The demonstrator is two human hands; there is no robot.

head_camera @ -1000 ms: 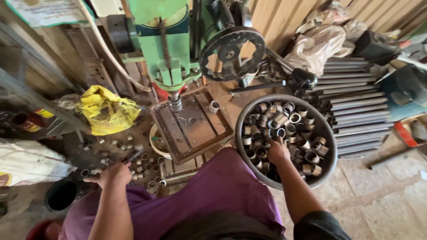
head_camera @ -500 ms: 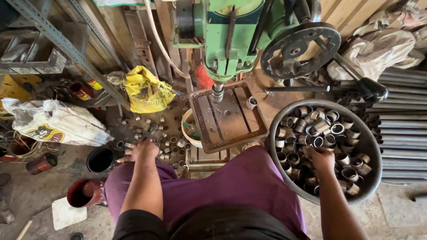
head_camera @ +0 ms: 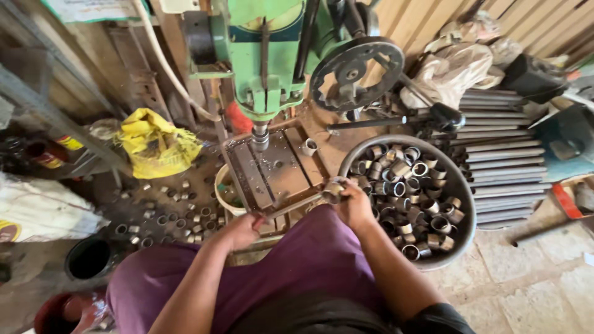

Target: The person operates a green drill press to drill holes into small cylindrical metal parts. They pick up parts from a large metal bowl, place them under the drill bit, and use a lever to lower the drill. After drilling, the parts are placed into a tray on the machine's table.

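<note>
Right hand (head_camera: pixel 354 207) grips metal ring (head_camera: pixel 333 188) — beside basin (head_camera: pixel 461 185).

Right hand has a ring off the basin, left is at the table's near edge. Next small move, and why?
Probably carry the metal ring in the right hand up onto the drill table, under the spindle. That spot looks bare, and the left hand already sits at the table's front edge, placed to steady it.
</note>
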